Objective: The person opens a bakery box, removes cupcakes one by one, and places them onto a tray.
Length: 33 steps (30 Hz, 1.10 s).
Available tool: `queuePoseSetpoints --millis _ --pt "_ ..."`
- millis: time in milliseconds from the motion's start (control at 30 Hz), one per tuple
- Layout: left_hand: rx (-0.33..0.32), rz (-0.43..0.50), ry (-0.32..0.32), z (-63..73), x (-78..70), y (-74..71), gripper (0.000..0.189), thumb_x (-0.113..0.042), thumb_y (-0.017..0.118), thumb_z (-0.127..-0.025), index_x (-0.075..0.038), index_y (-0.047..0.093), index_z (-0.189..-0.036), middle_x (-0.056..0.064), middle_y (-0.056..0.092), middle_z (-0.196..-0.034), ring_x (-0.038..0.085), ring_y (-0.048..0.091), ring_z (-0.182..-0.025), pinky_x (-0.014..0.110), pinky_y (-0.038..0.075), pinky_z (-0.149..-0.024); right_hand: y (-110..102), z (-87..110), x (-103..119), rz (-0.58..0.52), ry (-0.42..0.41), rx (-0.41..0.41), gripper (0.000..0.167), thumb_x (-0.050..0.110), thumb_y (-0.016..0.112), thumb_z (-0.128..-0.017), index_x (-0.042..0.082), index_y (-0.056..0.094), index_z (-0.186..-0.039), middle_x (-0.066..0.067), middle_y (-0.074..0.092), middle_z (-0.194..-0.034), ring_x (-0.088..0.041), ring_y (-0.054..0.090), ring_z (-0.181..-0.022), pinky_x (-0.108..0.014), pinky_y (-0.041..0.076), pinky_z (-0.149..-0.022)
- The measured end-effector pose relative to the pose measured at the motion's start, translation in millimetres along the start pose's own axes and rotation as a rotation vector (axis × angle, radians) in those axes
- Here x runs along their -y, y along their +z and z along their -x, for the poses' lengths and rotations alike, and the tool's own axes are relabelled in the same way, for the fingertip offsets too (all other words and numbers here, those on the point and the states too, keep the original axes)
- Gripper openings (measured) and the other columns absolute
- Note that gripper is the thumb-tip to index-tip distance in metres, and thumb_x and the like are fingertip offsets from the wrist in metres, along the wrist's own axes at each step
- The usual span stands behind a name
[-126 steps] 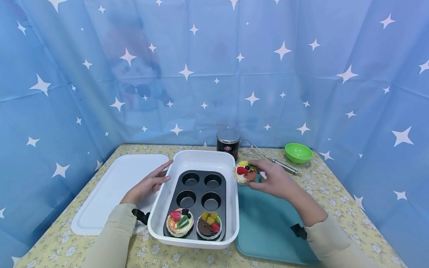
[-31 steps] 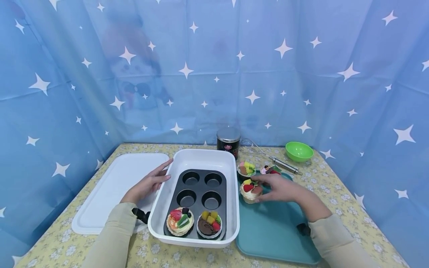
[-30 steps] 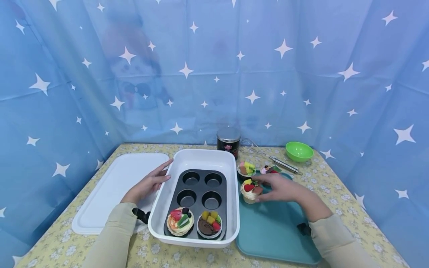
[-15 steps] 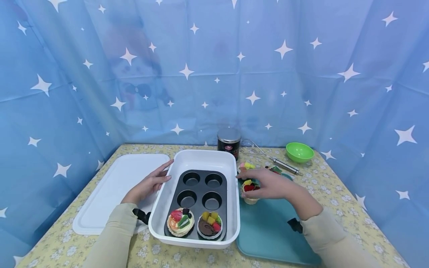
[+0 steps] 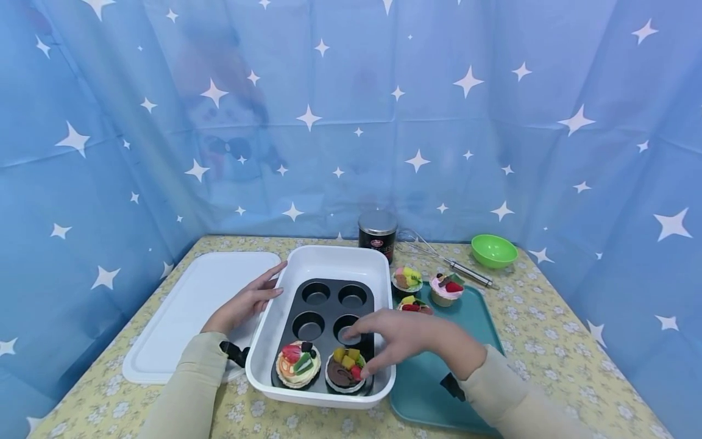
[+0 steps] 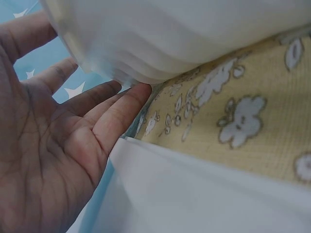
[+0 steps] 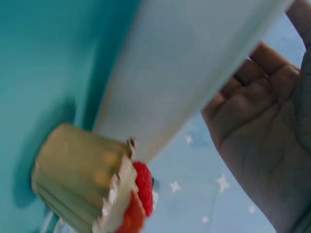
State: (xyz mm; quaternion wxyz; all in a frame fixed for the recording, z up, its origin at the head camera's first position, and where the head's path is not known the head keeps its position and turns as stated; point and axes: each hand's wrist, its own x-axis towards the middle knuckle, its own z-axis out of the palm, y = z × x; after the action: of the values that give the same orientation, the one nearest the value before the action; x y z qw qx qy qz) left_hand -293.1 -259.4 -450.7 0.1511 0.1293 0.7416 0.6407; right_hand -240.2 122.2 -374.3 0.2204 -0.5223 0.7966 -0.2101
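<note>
My left hand (image 5: 244, 308) rests with extended fingers against the left side of a white rectangular container (image 5: 315, 398); in the left wrist view the fingertips sit under its rim. Inside lies a dark muffin pan (image 5: 328, 310). Its two near cups hold a cream-topped cupcake (image 5: 298, 366) with fruit and a chocolate-topped cupcake (image 5: 340, 375) with yellow cubes. Over the pan's right side reaches my right hand (image 5: 408, 335), its fingers spread, thumb and fingertips close above the chocolate cupcake and the cup behind it. The palm is bare in the right wrist view.
A teal tray (image 5: 439, 399) at right bears a white-creamed cupcake (image 7: 82, 170), a pink-creamed one (image 5: 446, 291) and a yellow-topped one (image 5: 407, 278). Behind stand a black tin (image 5: 377, 235), a whisk (image 5: 466, 272) and a green bowl (image 5: 495, 252). A white lid (image 5: 192, 311) lies left.
My right hand has set the white-creamed cupcake on the teal tray, let it go, and moved left over the muffin pan. The left hand has stayed at the container.
</note>
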Motion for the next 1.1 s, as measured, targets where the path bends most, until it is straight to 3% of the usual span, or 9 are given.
queuePoseSetpoints --millis 167,467,767,1100 --pt "0.001 0.004 -0.001 -0.1 0.6 1.1 0.071 -0.029 0.06 -0.102 -0.039 0.022 -0.161 0.017 0.035 -0.155 0.016 0.055 -0.071 0.032 0.05 -0.081 10 -4.1 1 -0.008 -0.011 0.028 0.065 0.051 0.073 -0.09 0.02 0.055 -0.144 0.008 0.056 -0.14 -0.009 0.054 -0.126 -0.034 0.046 -0.102" --pt "0.009 -0.008 0.031 -0.5 2.6 -0.8 0.07 -0.026 0.058 -0.103 -0.036 0.02 -0.161 0.022 0.041 -0.149 0.013 0.043 -0.054 0.028 0.045 -0.064 19 -6.7 5 0.074 -0.024 0.007 0.067 0.05 0.074 -0.089 0.022 0.052 -0.146 0.006 0.054 -0.143 -0.009 0.051 -0.127 -0.032 0.046 -0.102" --pt "0.019 0.001 0.025 -2.1 3.0 -2.2 0.072 -0.026 0.058 -0.103 -0.035 0.019 -0.162 0.021 0.036 -0.154 0.013 0.045 -0.055 0.029 0.047 -0.065 25 -8.2 3 0.114 -0.07 -0.052 0.063 0.051 0.074 -0.089 0.023 0.054 -0.143 0.007 0.055 -0.14 -0.007 0.053 -0.124 -0.029 0.046 -0.101" --pt "0.02 0.0 0.02 -2.7 4.4 -3.0 0.07 -0.026 0.058 -0.103 -0.037 0.02 -0.162 0.02 0.033 -0.157 0.013 0.046 -0.056 0.03 0.048 -0.068 26 -10.0 1 0.116 -0.146 -0.059 0.059 0.043 0.074 -0.091 0.021 0.055 -0.142 0.007 0.057 -0.137 -0.005 0.054 -0.12 -0.024 0.046 -0.099"
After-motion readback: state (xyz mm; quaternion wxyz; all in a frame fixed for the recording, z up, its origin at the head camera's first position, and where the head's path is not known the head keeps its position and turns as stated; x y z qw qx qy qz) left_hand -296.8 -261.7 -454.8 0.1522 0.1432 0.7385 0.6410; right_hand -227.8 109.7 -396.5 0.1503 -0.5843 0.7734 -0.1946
